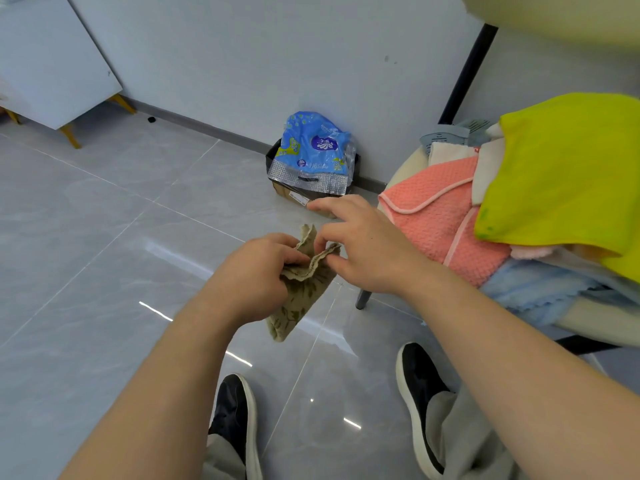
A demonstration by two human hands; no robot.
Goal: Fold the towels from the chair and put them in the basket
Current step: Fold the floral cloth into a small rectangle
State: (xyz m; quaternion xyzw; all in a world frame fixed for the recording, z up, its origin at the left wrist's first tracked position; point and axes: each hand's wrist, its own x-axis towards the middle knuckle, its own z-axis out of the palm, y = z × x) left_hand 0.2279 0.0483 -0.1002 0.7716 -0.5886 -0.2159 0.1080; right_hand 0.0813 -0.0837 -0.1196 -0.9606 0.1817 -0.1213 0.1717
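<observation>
So the little olive towel (301, 299) is up in the air just left of the chair (588, 329), over bare floor (104, 237); left hand (256, 268) has its fingers (287, 242) curled round the bunched top edge, right hand (367, 247) pinches the same frilly edge right beside it, index finger sticking out loose. It hangs limp and crumpled below the hands, so I'd say light, floppy, zero stiffness; won't slip, but won't hold a shape either. Best bet imo is to walk the fingers out to two corners of that hem and let it drop flat.

Plenty of open floor left of the chair for spreading arms; the tight side is the chair itself, piled with a pink waffle towel (440, 223), a yellow towel (568, 168) and a light blue towel (540, 292) that overhang its near edge and could snag. Past the chair by the wall there's a blue plastic bag (311, 147) on a dark box; can't tell if that's the basket, honestly.
</observation>
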